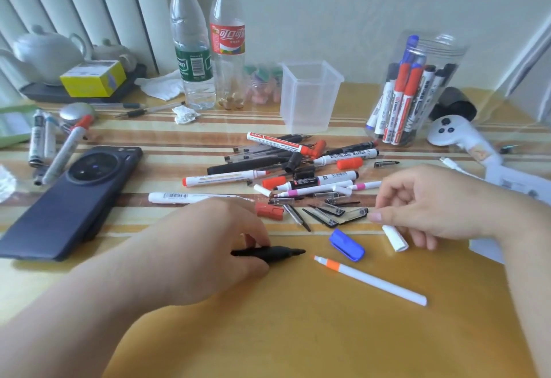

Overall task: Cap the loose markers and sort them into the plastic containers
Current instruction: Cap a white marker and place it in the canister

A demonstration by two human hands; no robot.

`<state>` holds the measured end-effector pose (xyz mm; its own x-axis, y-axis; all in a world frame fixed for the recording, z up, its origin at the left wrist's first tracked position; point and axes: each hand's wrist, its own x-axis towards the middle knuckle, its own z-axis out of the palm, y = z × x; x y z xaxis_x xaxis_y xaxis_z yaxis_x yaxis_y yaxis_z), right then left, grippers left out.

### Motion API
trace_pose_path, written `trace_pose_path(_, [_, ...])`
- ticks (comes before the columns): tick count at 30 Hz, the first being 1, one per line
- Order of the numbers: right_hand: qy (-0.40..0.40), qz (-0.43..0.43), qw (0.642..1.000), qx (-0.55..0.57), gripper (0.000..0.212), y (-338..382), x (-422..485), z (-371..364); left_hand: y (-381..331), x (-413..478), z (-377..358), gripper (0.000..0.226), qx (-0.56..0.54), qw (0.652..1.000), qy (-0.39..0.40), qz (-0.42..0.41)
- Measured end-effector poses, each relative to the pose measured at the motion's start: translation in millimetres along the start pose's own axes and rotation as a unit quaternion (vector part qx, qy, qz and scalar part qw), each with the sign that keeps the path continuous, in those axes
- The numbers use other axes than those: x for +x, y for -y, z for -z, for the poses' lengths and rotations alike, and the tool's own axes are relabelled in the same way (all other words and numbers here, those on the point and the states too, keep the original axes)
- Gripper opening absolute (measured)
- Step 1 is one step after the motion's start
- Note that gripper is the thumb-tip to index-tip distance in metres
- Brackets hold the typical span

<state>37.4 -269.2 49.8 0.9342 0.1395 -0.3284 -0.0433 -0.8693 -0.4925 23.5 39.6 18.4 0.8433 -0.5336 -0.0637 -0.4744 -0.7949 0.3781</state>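
Markers lie piled, one labelled "WHITEBOARD MARKER". Your left hand pinches a black marker. Your right hand curls over a white cap, grip unclear.

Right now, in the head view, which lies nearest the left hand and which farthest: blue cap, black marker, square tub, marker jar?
1. The black marker, gripped in the left hand itself.
2. The blue cap, just to its right.
3. The square tub, farther back, centre.
4. The marker jar, back right, farthest.
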Motion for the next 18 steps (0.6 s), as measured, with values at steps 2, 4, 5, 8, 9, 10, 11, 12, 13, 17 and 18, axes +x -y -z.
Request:
trace_pose_path(2, [0.024, -0.01, 1.0, 0.008, 0.031, 1, -6, 4, 2, -2, 5, 0.029, -0.02, 1.0, -0.018, 0.012])
trace_pose_path(4, [0.054, -0.016, 0.998, 0.009, 0.034, 1, -8, 3, 7, -2, 14, 0.025, -0.044, 0.994, -0.083, 0.054])
trace_pose_path(5, [0.06, -0.017, 0.998, 0.007, 0.032, 0, -6, 0, 12, -1, 20, 0.018, -0.051, 0.986, -0.132, 0.082])
trace_pose_path(8, [0.049, -0.013, 0.999, 0.009, 0.024, -6, -1, -4, 32, 2, 36, 0.012, -0.061, 0.954, -0.245, 0.163])
trace_pose_path(9, [0.04, -0.006, 0.999, 0.017, 0.022, -8, 1, -5, 38, 2, 39, 0.01, -0.055, 0.951, -0.246, 0.18])
trace_pose_path(10, [0.029, 0.003, 0.999, 0.024, 0.02, -9, 3, -5, 43, 2, 40, 0.009, -0.045, 0.954, -0.225, 0.191])
trace_pose_path(11, [0.013, 0.017, 0.999, 0.033, 0.019, -11, 5, -5, 45, 2, 40, 0.009, -0.032, 0.962, -0.19, 0.194])
trace_pose_path(12, [-0.006, 0.034, 0.998, 0.048, 0.02, -13, 7, -6, 47, 2, 37, 0.011, -0.023, 0.97, -0.149, 0.191])
trace_pose_path(13, [-0.028, 0.054, 0.996, 0.071, 0.022, -14, 11, -7, 48, 2, 35, 0.014, -0.014, 0.976, -0.114, 0.183])
trace_pose_path(17, [-0.094, 0.131, 0.968, 0.194, 0.027, -11, 16, -10, 47, 5, 28, 0.023, 0.025, 0.985, -0.069, 0.158])
trace_pose_path(18, [-0.1, 0.149, 0.959, 0.218, 0.025, -8, 15, -11, 48, 6, 27, 0.021, 0.031, 0.984, -0.07, 0.158])
